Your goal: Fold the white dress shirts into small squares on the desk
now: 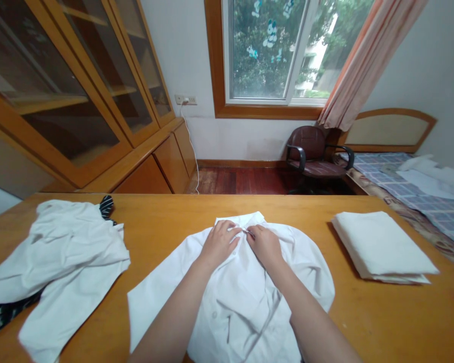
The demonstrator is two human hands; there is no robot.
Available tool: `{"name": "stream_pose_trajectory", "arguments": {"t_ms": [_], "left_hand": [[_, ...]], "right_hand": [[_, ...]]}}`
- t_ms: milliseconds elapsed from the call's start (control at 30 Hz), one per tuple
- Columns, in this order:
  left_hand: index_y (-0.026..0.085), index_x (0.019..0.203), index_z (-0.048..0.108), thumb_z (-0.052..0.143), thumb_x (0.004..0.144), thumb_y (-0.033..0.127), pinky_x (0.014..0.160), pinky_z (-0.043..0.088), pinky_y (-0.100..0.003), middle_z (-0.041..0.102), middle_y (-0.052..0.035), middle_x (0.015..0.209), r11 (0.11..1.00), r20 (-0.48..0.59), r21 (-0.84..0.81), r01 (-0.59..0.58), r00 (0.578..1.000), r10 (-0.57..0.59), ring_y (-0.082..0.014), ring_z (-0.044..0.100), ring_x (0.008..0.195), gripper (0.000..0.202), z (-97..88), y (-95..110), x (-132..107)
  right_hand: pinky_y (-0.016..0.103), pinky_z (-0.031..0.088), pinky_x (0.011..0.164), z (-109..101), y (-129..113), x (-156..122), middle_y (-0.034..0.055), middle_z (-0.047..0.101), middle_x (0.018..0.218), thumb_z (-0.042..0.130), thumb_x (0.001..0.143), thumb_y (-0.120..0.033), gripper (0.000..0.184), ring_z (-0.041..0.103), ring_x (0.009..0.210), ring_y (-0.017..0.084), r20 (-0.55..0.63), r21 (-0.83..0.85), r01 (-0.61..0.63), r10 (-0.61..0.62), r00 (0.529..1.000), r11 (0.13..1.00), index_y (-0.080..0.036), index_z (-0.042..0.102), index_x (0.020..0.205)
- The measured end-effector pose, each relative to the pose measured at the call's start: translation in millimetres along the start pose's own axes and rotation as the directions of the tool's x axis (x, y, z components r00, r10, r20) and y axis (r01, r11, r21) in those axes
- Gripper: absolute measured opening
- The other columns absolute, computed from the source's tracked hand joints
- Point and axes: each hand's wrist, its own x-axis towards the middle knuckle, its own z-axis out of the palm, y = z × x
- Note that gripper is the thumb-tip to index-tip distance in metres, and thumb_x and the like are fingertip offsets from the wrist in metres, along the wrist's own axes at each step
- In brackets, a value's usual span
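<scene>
A white button-up shirt (245, 302) lies spread on the wooden table in front of me, its collar (240, 220) pointing away. Just below the collar, my left hand (221, 242) pinches the cloth of the front opening. My right hand (264, 244) grips the same spot from the other side, fingertips almost meeting the left ones. Whether a button sits between the fingers is hidden. Lower on the shirt front a button (214, 315) shows near my left forearm. The sleeves spread out to both sides and the lower cloth is wrinkled.
Crumpled white clothing (71, 252) with black patterned cloth lies at the table's left. A folded white cloth bundle (382, 244) rests at the right. Beyond the table (155, 217) stand a glass-door cabinet (98, 91), an office chair (312, 151) and a bed (408, 176).
</scene>
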Motion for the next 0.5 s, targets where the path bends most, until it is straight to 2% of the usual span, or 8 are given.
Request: {"name": "stream_pose_trajectory", "arguments": {"t_ms": [133,267,367,500], "left_hand": [[0.029,0.115,0.067,0.064,0.09,0.025,0.1,0.045,-0.044,0.061,-0.0052,0.115,1.0,-0.006,0.011,0.024,1.0,-0.023,-0.025,0.052,0.112,0.026,-2.6,4,-1],[0.026,0.107,0.069,0.066,0.089,0.026,0.101,0.043,-0.045,0.063,-0.0051,0.107,1.0,-0.021,0.005,0.029,0.999,-0.029,-0.0248,0.053,0.106,0.019,-4.8,9,0],[0.024,0.101,0.069,0.065,0.09,0.027,0.096,0.044,-0.043,0.065,-0.0049,0.1,0.999,-0.009,0.001,0.038,0.999,-0.038,-0.0242,0.053,0.101,0.012,-4.2,11,1],[0.022,0.09,0.068,0.066,0.089,0.025,0.087,0.045,-0.04,0.066,-0.0041,0.095,0.998,0.02,-0.007,0.064,0.998,-0.064,-0.0233,0.054,0.096,0.004,-3.1,12,1]], "right_hand": [[0.026,0.044,0.075,2,6,2,0.0055,0.074,0.09,0.058,0.09,-0.022,0.017,0.067,0.084,0.02,-0.058,0.158,0.024,-0.015,0.998,0.987,-0.022,0.074,0.095],[0.028,0.044,0.072,3,12,4,0.0047,0.072,0.081,0.059,0.09,-0.028,0.017,0.064,0.077,0.02,-0.132,0.389,0.065,-0.014,0.991,0.919,-0.02,0.074,0.086],[0.028,0.043,0.069,4,15,4,0.0044,0.068,0.075,0.059,0.088,-0.032,0.021,0.061,0.072,0.019,-0.167,0.499,0.06,0.028,0.986,0.864,-0.019,0.074,0.08],[0.029,0.043,0.068,5,16,5,0.0037,0.066,0.073,0.06,0.085,-0.034,0.022,0.059,0.07,0.019,-0.152,0.605,0.044,0.061,0.987,0.795,-0.019,0.074,0.078]]}}
